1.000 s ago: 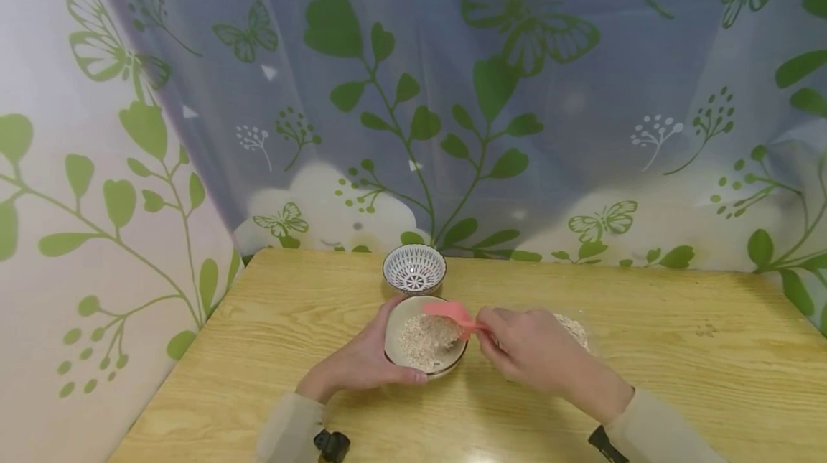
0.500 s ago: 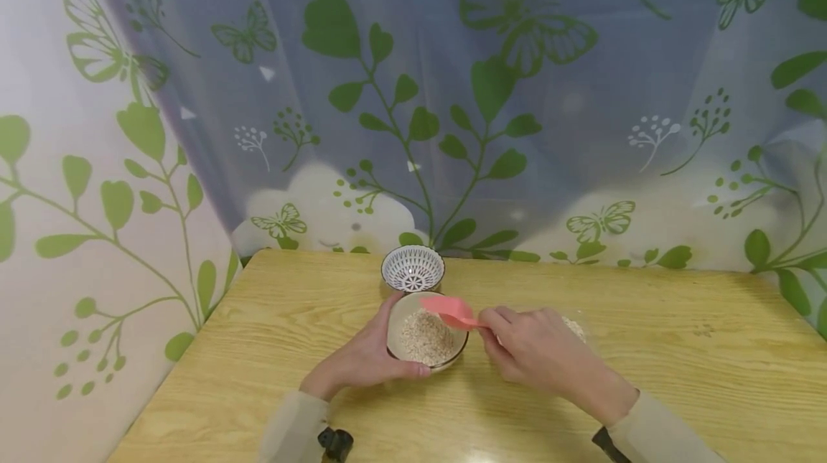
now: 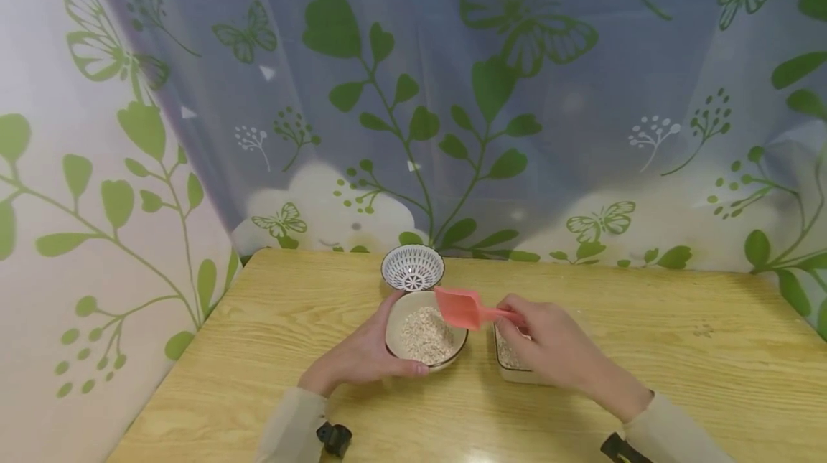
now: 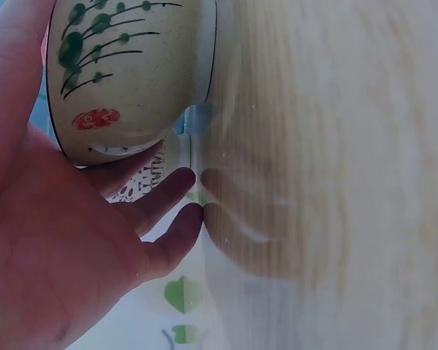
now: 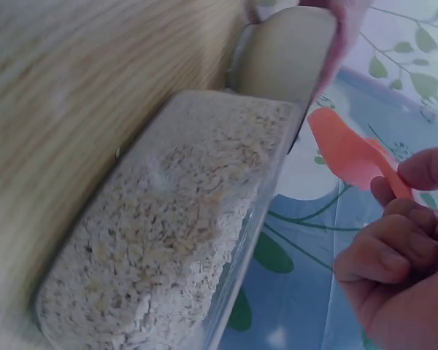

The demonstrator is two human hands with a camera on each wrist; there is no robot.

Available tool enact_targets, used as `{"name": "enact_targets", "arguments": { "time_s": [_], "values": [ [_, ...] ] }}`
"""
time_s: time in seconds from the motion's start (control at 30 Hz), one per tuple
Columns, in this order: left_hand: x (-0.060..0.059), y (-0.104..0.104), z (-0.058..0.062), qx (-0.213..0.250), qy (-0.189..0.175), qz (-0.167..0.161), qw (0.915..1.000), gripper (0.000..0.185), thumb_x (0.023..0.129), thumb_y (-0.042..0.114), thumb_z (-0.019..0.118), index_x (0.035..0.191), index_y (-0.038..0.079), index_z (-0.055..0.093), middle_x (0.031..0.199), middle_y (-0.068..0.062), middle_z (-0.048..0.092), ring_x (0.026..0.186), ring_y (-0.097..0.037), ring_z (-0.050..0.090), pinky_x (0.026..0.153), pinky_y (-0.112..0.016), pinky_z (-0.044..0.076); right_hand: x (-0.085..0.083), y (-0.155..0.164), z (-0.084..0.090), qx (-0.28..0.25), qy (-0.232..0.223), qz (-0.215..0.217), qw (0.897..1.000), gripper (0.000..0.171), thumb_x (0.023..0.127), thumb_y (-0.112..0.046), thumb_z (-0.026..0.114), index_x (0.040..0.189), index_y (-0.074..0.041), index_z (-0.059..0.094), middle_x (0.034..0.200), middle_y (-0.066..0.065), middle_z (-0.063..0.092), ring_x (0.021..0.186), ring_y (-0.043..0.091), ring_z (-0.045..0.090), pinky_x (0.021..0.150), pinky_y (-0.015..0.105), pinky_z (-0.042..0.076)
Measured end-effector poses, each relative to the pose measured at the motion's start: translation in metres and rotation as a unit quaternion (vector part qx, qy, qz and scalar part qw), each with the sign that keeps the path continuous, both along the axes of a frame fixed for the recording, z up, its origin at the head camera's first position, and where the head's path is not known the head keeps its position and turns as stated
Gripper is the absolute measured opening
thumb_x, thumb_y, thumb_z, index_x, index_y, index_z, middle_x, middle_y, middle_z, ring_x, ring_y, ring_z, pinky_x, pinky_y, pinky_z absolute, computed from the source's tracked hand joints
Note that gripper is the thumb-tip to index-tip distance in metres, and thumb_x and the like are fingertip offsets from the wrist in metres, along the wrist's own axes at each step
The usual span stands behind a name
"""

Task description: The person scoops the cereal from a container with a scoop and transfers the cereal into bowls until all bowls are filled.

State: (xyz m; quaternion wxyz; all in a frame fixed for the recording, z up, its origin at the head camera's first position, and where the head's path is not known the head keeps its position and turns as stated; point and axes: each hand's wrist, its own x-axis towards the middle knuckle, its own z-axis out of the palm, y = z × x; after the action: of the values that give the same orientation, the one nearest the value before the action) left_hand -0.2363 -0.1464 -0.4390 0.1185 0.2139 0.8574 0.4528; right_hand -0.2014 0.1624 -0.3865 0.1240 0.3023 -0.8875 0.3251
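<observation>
A coral-pink plastic scoop (image 3: 460, 309), its long axis running leftward from the nearer right hand (image 3: 552, 344) pinching its handle, ends above the far right rim of a round cream ceramic bowl (image 3: 412, 304). The left hand (image 3: 362, 359) grips that bowl's left side; right of the bowl, below the right hand, stands a clear rectangular box (image 3: 517, 375) of pale flakes (image 5: 153, 233).

Right hand (image 3: 561, 347) covers most of the oat tub (image 3: 515, 376) in the head view, fingers (image 3: 517, 305) hiding the handle end of the pink scoop (image 3: 461, 309). Left wrist cam crops the leaf-painted bowl (image 4: 142, 80), red stamp (image 4: 96, 119) unreadable tbh.
</observation>
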Motion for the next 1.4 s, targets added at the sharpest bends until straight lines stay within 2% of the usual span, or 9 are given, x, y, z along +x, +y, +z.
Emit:
{"name": "enact_targets", "arguments": {
  "time_s": [0.07,0.17,0.4,0.57,0.67,0.77,0.97,1.23,1.4],
  "values": [
    [0.0,0.0,0.001,-0.005,0.0,0.0,1.0,0.129,0.071,0.043,0.092,0.165,0.016,0.009,0.156,-0.011,0.044,0.138,-0.028,0.049,0.116,-0.056,0.04,0.001,0.003,0.003,-0.046,-0.088,-0.012,0.995,0.012,0.105,-0.02,0.057,0.099,-0.016,0.067,0.059,-0.013,0.039,0.049,-0.004,0.027,0.045,0.017,0.026],
    [0.003,-0.001,0.006,-0.024,0.008,0.002,0.9997,0.129,0.071,0.046,0.092,0.165,0.015,0.009,0.159,-0.013,0.039,0.142,-0.031,0.046,0.117,-0.059,0.037,0.002,0.009,0.008,-0.09,-0.159,-0.032,0.983,0.018,0.105,-0.024,0.058,0.1,-0.01,0.068,0.06,-0.007,0.042,0.048,0.001,0.03,0.044,0.02,0.027],
    [0.013,-0.001,0.02,-0.099,0.064,0.02,0.9928,0.122,0.07,0.056,0.088,0.163,0.013,0.02,0.158,-0.016,0.039,0.144,-0.038,0.04,0.114,-0.064,0.038,0.002,0.033,0.011,-0.138,-0.221,-0.056,0.964,0.025,0.105,-0.024,0.058,0.099,-0.001,0.067,0.058,-0.006,0.037,0.048,0.004,0.029,0.043,0.023,0.028],
    [0.019,0.002,0.033,-0.144,0.121,0.04,0.9814,0.119,0.07,0.064,0.084,0.162,0.017,0.024,0.162,-0.014,0.036,0.144,-0.038,0.039,0.114,-0.065,0.037,0.001,0.052,0.01,-0.182,-0.294,-0.057,0.937,0.028,0.106,-0.021,0.055,0.103,0.006,0.063,0.053,-0.007,0.03,0.045,0.007,0.023,0.039,0.025,0.025],
    [0.022,0.008,0.041,-0.152,0.154,0.049,0.9751,0.117,0.071,0.066,0.083,0.162,0.02,0.026,0.162,-0.012,0.036,0.144,-0.038,0.039,0.114,-0.065,0.036,0.001,0.063,0.009,-0.199,-0.332,-0.061,0.92,0.027,0.106,-0.021,0.054,0.1,0.004,0.063,0.053,-0.007,0.028,0.045,0.008,0.02,0.04,0.026,0.023],
    [0.025,0.016,0.049,-0.144,0.172,0.049,0.9733,0.115,0.072,0.065,0.083,0.162,0.02,0.027,0.162,-0.011,0.036,0.147,-0.038,0.037,0.117,-0.065,0.034,0.001,0.072,0.009,-0.201,-0.363,-0.07,0.907,0.025,0.105,-0.021,0.054,0.096,-0.001,0.064,0.053,-0.008,0.027,0.046,0.008,0.019,0.041,0.026,0.022],
    [0.027,0.038,0.055,-0.103,0.169,0.025,0.9799,0.112,0.072,0.06,0.085,0.162,0.025,0.028,0.159,-0.005,0.04,0.147,-0.031,0.037,0.119,-0.058,0.034,0.002,0.087,0.006,-0.169,-0.394,-0.081,0.9,0.025,0.103,-0.021,0.054,0.094,0.001,0.063,0.051,-0.009,0.025,0.046,0.008,0.017,0.042,0.026,0.021],
    [0.035,0.079,0.055,-0.099,0.174,-0.023,0.9795,0.107,0.078,0.06,0.082,0.163,0.028,0.024,0.159,-0.003,0.039,0.146,-0.029,0.039,0.117,-0.056,0.039,0.003,0.1,-0.002,-0.157,-0.424,-0.061,0.89,0.023,0.102,-0.018,0.051,0.092,0.0,0.06,0.052,-0.01,0.023,0.047,0.008,0.015,0.042,0.025,0.019],
    [0.041,0.102,0.052,-0.089,0.166,-0.028,0.9817,0.109,0.079,0.059,0.082,0.164,0.03,0.019,0.159,0.0,0.037,0.144,-0.023,0.041,0.117,-0.048,0.042,0.002,0.105,-0.003,-0.147,-0.437,-0.073,0.884,0.022,0.1,-0.018,0.052,0.091,-0.001,0.061,0.053,-0.01,0.022,0.048,0.007,0.015,0.043,0.022,0.019]
  ]
}}
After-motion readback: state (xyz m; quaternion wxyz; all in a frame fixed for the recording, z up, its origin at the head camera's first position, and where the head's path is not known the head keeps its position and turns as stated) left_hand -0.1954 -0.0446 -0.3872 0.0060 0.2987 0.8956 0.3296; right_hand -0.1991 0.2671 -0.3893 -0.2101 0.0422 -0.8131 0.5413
